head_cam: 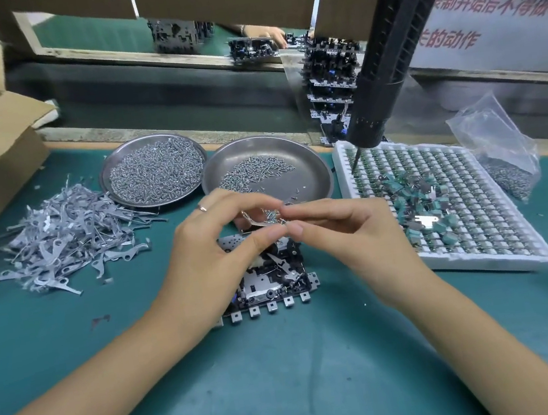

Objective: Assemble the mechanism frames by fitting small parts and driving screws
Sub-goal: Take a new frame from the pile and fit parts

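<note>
Mechanism frame of black plastic and silver metal (268, 287) lies flat on the green counter (286, 378), under and between the two hands. Above it the left hand (215, 245) and right hand (348, 232) meet, both sets of fingers pinching a small bent silver metal part (260, 221). Behind them sit two round steel dishes of small screws (154, 172) (266, 173). A heap of grey metal levers (59, 240) lies at left, a white gridded tray of green components (437, 201) at right. A black electric screwdriver (385, 55) hangs over that tray.
</note>
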A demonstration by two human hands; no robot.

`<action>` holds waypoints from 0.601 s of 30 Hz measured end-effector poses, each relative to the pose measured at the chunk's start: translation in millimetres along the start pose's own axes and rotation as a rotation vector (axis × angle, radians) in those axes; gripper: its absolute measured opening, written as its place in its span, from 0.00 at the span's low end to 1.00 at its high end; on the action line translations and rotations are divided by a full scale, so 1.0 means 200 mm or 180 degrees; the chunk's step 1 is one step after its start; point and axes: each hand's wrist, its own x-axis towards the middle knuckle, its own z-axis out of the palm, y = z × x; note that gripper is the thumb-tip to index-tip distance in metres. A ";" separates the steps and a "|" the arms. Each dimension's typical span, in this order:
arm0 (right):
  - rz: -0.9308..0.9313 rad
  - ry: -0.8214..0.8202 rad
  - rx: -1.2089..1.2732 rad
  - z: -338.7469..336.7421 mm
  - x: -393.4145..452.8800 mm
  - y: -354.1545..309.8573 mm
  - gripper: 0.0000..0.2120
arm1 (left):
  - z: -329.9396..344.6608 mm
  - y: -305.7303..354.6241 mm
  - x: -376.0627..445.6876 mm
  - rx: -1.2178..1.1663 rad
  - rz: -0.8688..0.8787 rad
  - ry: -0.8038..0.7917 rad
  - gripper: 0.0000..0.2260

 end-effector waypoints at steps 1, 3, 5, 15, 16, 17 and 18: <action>-0.0066 -0.0022 -0.0063 0.00 0.00 0.00 0.08 | -0.01 0.00 0.00 0.0032 -0.0008 -0.0013 0.10; -0.0213 -0.0063 -0.0190 0.01 0.00 0.01 0.10 | -0.02 0.00 0.01 0.0094 -0.0003 -0.0060 0.12; -0.0351 -0.0067 -0.0269 0.02 -0.01 0.02 0.11 | -0.03 0.00 0.01 0.0189 0.0048 -0.0139 0.13; -0.1173 -0.0438 -0.1763 0.05 -0.04 0.07 0.07 | -0.16 -0.04 -0.05 -0.0073 -0.0206 -0.0273 0.11; -0.1282 -0.0523 -0.1910 0.05 -0.05 0.08 0.07 | -0.17 -0.05 -0.05 -0.0198 -0.0262 -0.0129 0.08; -0.1365 -0.0606 -0.2022 0.06 -0.05 0.09 0.06 | -0.17 -0.05 -0.05 -0.0274 -0.0295 -0.0010 0.07; -0.1440 -0.0684 -0.2109 0.07 -0.06 0.09 0.06 | -0.16 -0.05 -0.06 -0.0294 -0.0297 0.0077 0.06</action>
